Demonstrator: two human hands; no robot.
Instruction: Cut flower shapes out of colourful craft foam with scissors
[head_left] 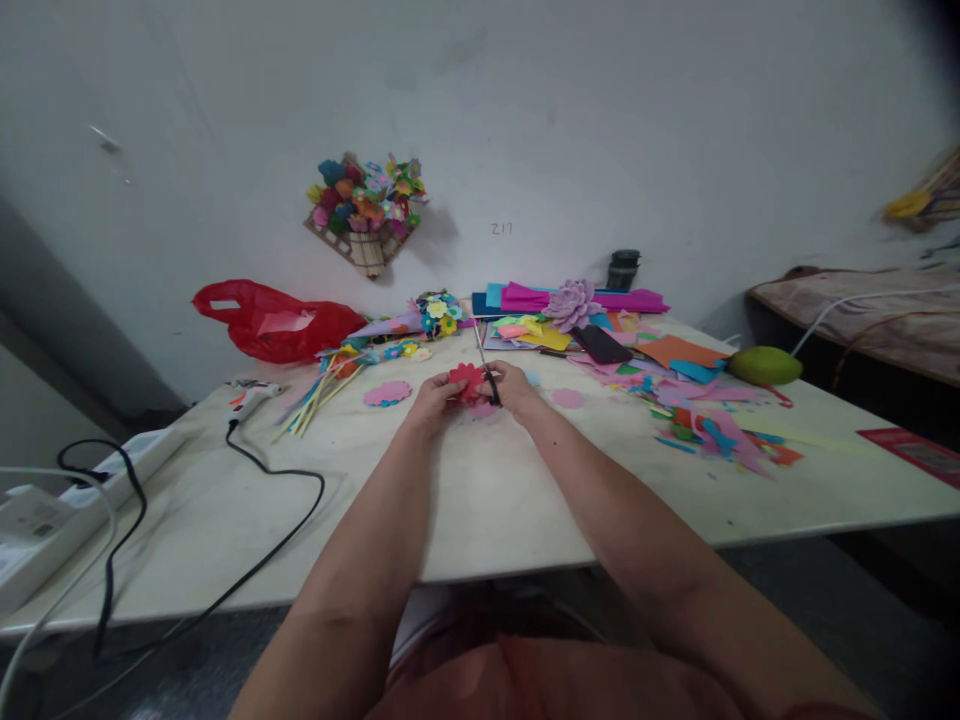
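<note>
Between my two hands is a red flower-shaped cutout with a scalloped edge. My left hand is closed on its left side. Closed around a pair of scissors with dark handles, my right hand also touches the cutout's right edge. The scissor blades point up and away from me. Below the hands a pink cutout lies on the table, partly covered. A stack of pink and blue scalloped cutouts is to the left, and a single pink cutout to the right.
A glue gun with a black cord and a white power strip are on the left. Behind are a red plastic bag and paper flowers. Rightward lie a phone, colourful scraps and a green oval object.
</note>
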